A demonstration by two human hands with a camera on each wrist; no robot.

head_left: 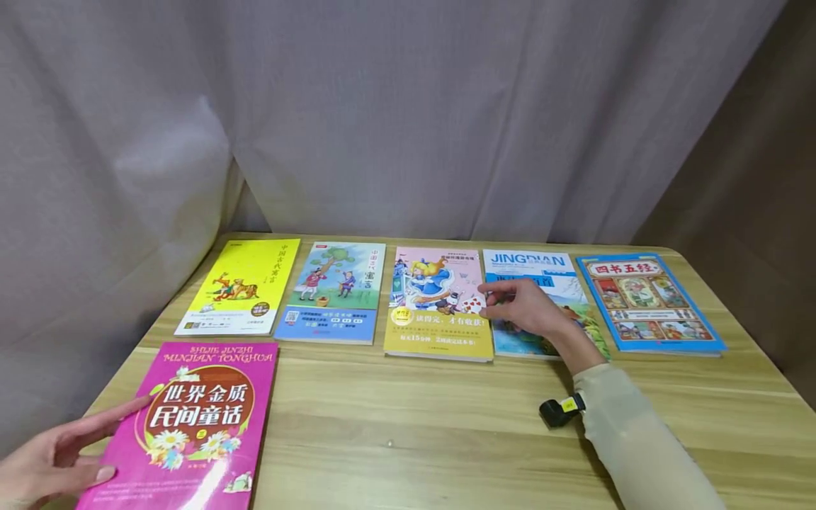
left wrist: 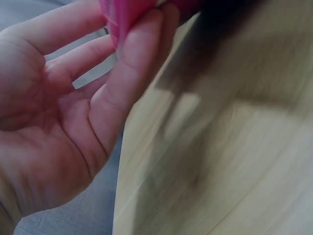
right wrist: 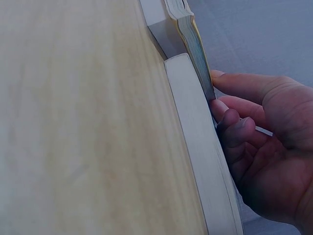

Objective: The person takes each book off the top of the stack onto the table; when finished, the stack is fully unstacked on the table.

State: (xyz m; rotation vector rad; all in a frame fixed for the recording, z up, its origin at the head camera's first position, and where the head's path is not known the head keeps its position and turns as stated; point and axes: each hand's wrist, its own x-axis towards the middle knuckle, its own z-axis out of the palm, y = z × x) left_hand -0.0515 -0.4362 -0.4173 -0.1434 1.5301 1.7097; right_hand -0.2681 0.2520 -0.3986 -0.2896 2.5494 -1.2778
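At the lower left, my left hand holds a magenta book by its left edge. In the left wrist view, thumb and fingers pinch the book's magenta edge, and the book lies mostly out of frame. My right hand pinches the right edge of a pink and yellow picture-cover book in the middle of the row. In the right wrist view, that book's page edge shows between thumb and finger. Under the right hand lies a blue and white book, partly covered by it.
The row on the wooden table also has a yellow book at far left, a green and blue book beside it, and a blue-bordered book at far right. A grey curtain hangs behind the table.
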